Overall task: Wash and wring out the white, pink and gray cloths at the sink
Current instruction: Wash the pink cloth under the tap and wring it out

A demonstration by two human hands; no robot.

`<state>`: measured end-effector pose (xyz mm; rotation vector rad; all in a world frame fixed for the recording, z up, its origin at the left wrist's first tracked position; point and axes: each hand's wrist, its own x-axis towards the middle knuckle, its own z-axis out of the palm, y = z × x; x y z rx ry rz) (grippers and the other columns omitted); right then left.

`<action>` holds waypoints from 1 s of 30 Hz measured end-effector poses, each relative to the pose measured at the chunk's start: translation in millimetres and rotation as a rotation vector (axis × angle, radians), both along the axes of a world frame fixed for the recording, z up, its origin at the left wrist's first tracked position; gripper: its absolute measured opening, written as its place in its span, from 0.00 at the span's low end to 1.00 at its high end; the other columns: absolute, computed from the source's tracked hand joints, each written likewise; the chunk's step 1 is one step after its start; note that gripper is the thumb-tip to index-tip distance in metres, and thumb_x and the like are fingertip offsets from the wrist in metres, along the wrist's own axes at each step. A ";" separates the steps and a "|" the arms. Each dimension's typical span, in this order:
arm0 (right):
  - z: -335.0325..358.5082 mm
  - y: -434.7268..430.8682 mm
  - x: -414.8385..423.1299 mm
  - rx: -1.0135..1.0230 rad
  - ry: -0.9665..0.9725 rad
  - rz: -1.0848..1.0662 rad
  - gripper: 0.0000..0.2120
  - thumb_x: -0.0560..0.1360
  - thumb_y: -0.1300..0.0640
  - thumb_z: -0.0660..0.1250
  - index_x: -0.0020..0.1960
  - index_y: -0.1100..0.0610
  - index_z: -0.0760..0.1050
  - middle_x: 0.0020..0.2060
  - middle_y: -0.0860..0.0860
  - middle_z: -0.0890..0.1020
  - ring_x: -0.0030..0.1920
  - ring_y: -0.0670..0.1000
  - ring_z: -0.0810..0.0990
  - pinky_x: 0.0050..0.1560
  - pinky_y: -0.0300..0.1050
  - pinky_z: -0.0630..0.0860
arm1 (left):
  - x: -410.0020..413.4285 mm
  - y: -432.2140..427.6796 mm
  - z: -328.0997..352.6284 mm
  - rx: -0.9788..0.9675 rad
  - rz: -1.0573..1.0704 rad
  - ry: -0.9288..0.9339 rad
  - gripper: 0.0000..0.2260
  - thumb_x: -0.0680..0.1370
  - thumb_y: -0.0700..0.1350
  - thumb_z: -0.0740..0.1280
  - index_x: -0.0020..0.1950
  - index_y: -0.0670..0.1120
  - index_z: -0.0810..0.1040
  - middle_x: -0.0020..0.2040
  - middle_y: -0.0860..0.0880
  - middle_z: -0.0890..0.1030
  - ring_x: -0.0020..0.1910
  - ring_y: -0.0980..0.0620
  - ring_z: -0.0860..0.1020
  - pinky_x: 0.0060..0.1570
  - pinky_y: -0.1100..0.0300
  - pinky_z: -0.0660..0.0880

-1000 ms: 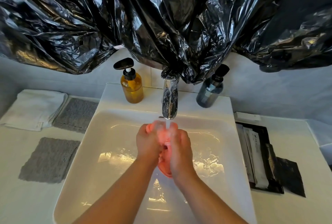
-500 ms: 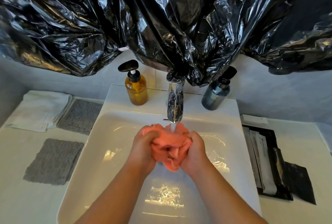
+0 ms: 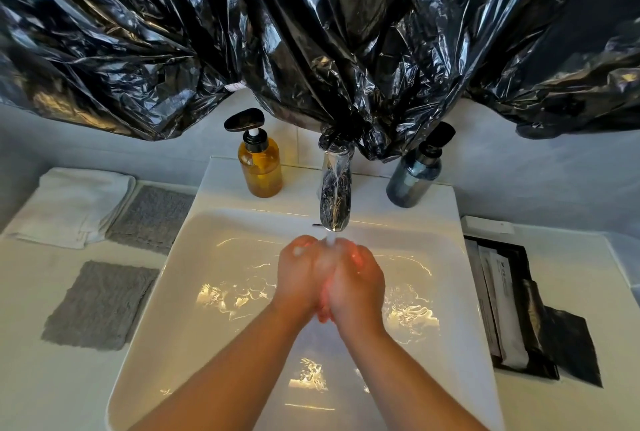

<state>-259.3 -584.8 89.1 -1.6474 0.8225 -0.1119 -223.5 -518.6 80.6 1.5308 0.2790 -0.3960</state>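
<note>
I see both hands pressed together over the middle of the sink (image 3: pixel 446 257), right under the tap (image 3: pixel 335 202). The left hand (image 3: pixel 300 278) and the right hand (image 3: pixel 358 283) are cupped against each other, fingers curled closed, squeezing the pink cloth (image 3: pixel 356 257) between the palms. Only slivers of that cloth show: a pink glow at the knuckles of the right hand and a small bit poking out below the wrists. A thin stream of water (image 3: pixel 330 240) falls from the spout onto the place where the two hands meet, and water ripples on the basin floor around them.

On the worktop (image 3: pixel 31 378) at 9 o'clock from the hands lies one gray cloth (image 3: pixel 100 306), flat and spread. At about 10 o'clock a second gray cloth (image 3: pixel 152 217) lies flat near the sink's edge, and just beyond it, touching or overlapping its far side, sits the folded white cloth (image 3: pixel 71 205).

On the sink's back ledge an amber pump bottle (image 3: pixel 259 164) stands at 11 o'clock from the hands, and a dark blue-gray bottle (image 3: pixel 415 178) stands at 1 o'clock, with the tap between them. At 3 o'clock a black tray with packets (image 3: pixel 509 309) rests on the worktop. Crumpled black plastic sheeting (image 3: pixel 311 32) hangs across the wall at 12 o'clock, its lower folds touching the top of the tap.
</note>
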 end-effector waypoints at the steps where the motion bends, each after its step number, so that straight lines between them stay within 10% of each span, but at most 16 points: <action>1: 0.9 -2.8 6.8 0.003 0.020 0.024 0.14 0.77 0.43 0.62 0.44 0.50 0.80 0.38 0.50 0.84 0.39 0.53 0.85 0.42 0.53 0.84 | -1.9 1.8 2.6 -0.001 -0.028 0.014 0.09 0.78 0.41 0.62 0.37 0.44 0.74 0.27 0.49 0.73 0.25 0.50 0.71 0.25 0.63 0.69; 5: 3.9 -19.9 31.8 0.172 0.083 0.011 0.09 0.73 0.59 0.62 0.35 0.58 0.75 0.32 0.57 0.79 0.32 0.57 0.78 0.35 0.46 0.71 | -10.8 10.4 18.1 -0.112 0.015 0.074 0.06 0.70 0.42 0.67 0.36 0.41 0.74 0.27 0.40 0.73 0.26 0.46 0.74 0.28 0.59 0.71; 11: -10.5 -26.2 19.0 0.835 0.093 -0.135 0.08 0.77 0.61 0.64 0.52 0.64 0.79 0.44 0.62 0.80 0.38 0.58 0.81 0.42 0.48 0.78 | -27.9 8.4 2.1 -0.152 0.109 -0.022 0.18 0.67 0.55 0.73 0.49 0.47 0.76 0.37 0.49 0.81 0.36 0.53 0.81 0.34 0.55 0.78; 15: -7.4 1.1 -10.5 0.713 0.092 -0.183 0.10 0.72 0.52 0.71 0.48 0.58 0.82 0.40 0.57 0.85 0.38 0.57 0.84 0.40 0.48 0.79 | -3.0 0.2 -9.9 0.019 0.369 0.006 0.11 0.75 0.42 0.70 0.36 0.45 0.71 0.30 0.48 0.72 0.32 0.49 0.71 0.34 0.54 0.71; 18: -0.2 13.5 -22.1 0.493 -0.076 -0.168 0.10 0.78 0.47 0.68 0.50 0.54 0.78 0.43 0.54 0.84 0.44 0.54 0.84 0.38 0.44 0.79 | 7.9 -5.1 -4.0 0.059 0.273 -0.029 0.12 0.74 0.38 0.69 0.33 0.44 0.68 0.29 0.45 0.68 0.32 0.49 0.67 0.35 0.53 0.67; 22: 18.4 2.8 0.4 0.314 -0.010 -0.066 0.12 0.75 0.52 0.70 0.34 0.54 0.77 0.25 0.53 0.76 0.25 0.53 0.74 0.31 0.45 0.70 | 1.1 -6.4 -3.5 0.069 -0.053 -0.054 0.16 0.60 0.33 0.77 0.29 0.47 0.72 0.24 0.49 0.73 0.25 0.49 0.74 0.27 0.62 0.70; 27: 14.9 -21.6 18.0 0.447 0.131 -0.069 0.13 0.65 0.65 0.62 0.24 0.55 0.72 0.24 0.57 0.74 0.28 0.56 0.76 0.35 0.49 0.75 | -13.9 0.4 9.0 -0.067 0.070 0.060 0.15 0.76 0.34 0.65 0.29 0.44 0.71 0.24 0.47 0.71 0.25 0.50 0.72 0.23 0.64 0.68; 30: 6.0 -28.3 12.0 0.699 0.050 -0.101 0.04 0.68 0.61 0.67 0.36 0.59 0.80 0.35 0.61 0.81 0.37 0.60 0.81 0.40 0.50 0.78 | -28.0 8.2 14.5 -0.129 0.034 -0.035 0.05 0.73 0.42 0.70 0.42 0.39 0.80 0.35 0.41 0.81 0.34 0.48 0.81 0.32 0.56 0.77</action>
